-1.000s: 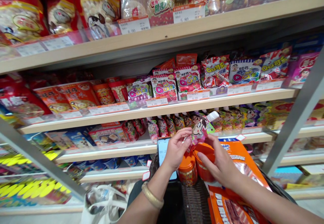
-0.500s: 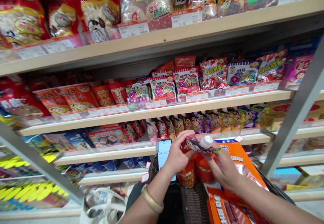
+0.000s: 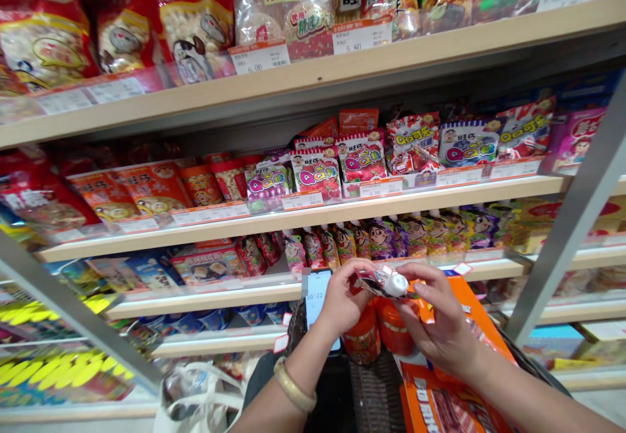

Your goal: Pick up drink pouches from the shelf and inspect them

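Observation:
A small spouted drink pouch with a white screw cap is tilted so its cap points up toward me. My left hand is closed on the pouch's left side. My right hand is at the cap side, thumb below and index finger above, with a gap between them; whether a fingertip touches the pouch is unclear. Beneath the hands, two red-lidded jars stand in a dark woven basket, beside orange snack packs.
A phone showing a timer rests at the basket's left. Similar pouches line the shelf ahead, with gummy candy bags one shelf higher. A white bag is at lower left. Slanted metal posts flank the shelves.
My right hand has loosened, its index finger lifting away from the pouch's side. The pouch has tilted, and its cap sits slightly lower and to the left.

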Motion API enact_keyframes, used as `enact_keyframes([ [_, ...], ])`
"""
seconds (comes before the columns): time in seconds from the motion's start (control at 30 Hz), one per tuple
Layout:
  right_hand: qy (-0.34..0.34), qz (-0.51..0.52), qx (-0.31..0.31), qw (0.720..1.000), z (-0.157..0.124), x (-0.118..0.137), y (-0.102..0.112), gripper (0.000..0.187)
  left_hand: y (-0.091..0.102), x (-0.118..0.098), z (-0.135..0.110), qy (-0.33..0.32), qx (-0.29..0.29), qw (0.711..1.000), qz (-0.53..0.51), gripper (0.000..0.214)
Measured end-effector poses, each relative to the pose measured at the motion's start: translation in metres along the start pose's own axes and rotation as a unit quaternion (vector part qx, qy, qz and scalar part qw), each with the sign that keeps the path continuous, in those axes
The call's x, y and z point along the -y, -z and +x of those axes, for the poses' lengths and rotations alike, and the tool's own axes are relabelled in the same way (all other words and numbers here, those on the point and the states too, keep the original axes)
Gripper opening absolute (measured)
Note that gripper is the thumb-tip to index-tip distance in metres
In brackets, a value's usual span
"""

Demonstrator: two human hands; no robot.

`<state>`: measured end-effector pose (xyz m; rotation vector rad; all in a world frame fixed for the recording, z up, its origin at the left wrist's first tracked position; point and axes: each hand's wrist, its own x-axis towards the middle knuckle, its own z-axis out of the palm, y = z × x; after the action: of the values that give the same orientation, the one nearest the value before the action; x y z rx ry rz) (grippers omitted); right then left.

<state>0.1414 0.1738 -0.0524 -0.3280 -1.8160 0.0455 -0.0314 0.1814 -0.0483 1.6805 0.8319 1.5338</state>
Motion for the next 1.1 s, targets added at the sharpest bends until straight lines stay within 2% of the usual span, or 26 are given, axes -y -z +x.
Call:
enact_keyframes([
  [0.2, 0.004, -0.032, 0.013, 0.999, 0.001, 0.004, 0.003, 0.070, 0.001, 0.002, 0.000, -0.018, 0.003, 1.000, 0.013, 0.021],
  [0.67, 0.010, -0.017, 0.031, 0.999, -0.002, 0.003, 0.003, 0.072, 0.002, 0.001, 0.000, -0.016, 0.002, 1.000, 0.019, 0.022],
  [0.77, -0.005, -0.012, 0.013, 1.000, -0.004, 0.002, 0.001, 0.071, 0.002, 0.002, 0.000, -0.019, -0.001, 1.000, 0.020, 0.022],
  [0.83, -0.040, -0.022, 0.003, 0.999, -0.004, 0.001, -0.001, 0.064, 0.002, 0.004, 0.001, -0.025, -0.004, 1.000, 0.018, 0.022],
  [0.93, -0.079, -0.053, 0.025, 0.995, -0.003, -0.003, -0.003, 0.043, 0.001, 0.006, 0.000, -0.037, -0.024, 0.999, 0.018, 0.021],
  [1.0, -0.074, -0.069, 0.038, 0.994, 0.000, -0.006, -0.003, 0.033, 0.000, 0.005, 0.000, -0.046, -0.039, 0.998, 0.032, 0.018],
  [1.1, -0.058, -0.072, 0.049, 0.994, 0.008, -0.009, 0.000, 0.033, 0.002, -0.001, 0.000, -0.073, -0.049, 0.993, 0.077, 0.011],
])
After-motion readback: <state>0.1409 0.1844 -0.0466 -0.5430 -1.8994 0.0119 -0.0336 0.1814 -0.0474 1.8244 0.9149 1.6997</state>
